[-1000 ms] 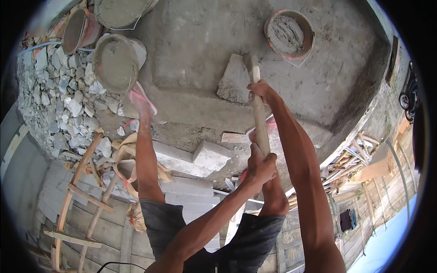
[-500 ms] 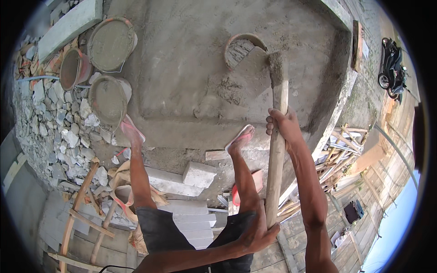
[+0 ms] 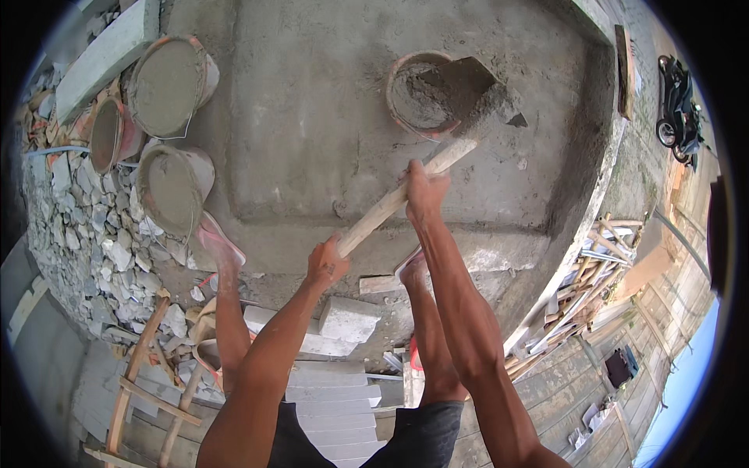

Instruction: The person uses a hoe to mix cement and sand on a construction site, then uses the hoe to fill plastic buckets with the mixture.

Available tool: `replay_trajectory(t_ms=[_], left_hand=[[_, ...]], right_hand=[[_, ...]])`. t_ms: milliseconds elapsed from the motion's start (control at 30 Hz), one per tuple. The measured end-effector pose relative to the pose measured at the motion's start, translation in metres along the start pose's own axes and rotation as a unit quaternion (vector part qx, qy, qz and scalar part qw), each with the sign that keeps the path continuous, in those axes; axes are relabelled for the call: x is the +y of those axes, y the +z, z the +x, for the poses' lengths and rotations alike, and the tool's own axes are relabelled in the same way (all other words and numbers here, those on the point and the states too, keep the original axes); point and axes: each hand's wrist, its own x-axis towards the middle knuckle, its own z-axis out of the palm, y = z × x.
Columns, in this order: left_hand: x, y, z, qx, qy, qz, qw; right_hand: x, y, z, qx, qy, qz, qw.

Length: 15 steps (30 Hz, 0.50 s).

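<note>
My left hand (image 3: 326, 264) is closed round the rear end of a hoe's wooden handle (image 3: 376, 216). Farther up the same handle, my right hand (image 3: 426, 193) grips it below the head. The handle slants from lower left to upper right. At its far end the mud-coated hoe blade (image 3: 470, 80) reaches over the right side of a bucket (image 3: 392, 109). Wet grey mortar (image 3: 417, 100) lies inside that bucket, partly covered by the blade. Whether the blade touches the rim, I cannot tell.
Two mortar-filled buckets (image 3: 204, 82) (image 3: 201, 168) and a smaller bucket (image 3: 125, 132) stand at left beside rubble (image 3: 86, 210). A low wall (image 3: 581, 207) bounds the mortar bed on the right. Concrete blocks (image 3: 349, 318) lie between my legs; a motorcycle (image 3: 677, 109) is parked far right.
The hoe has swung from nearly upright to a slant, its blade now over the bucket. My left hand has moved forward from near my knee; my right hand has shifted left.
</note>
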Motion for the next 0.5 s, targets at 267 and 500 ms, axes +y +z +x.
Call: replay_trajectory(t_ms=[267, 500], left_hand=[[-0.003, 0.006, -0.029, -0.010, 0.012, -0.026, 1.000], [-0.039, 0.002, -0.104, -0.065, -0.004, -0.079, 0.995]], right_hand=[[0.011, -0.015, -0.020, 0.027, -0.042, -0.009, 0.999], [0.003, -0.010, -0.090, -0.047, 0.012, -0.035, 0.998]])
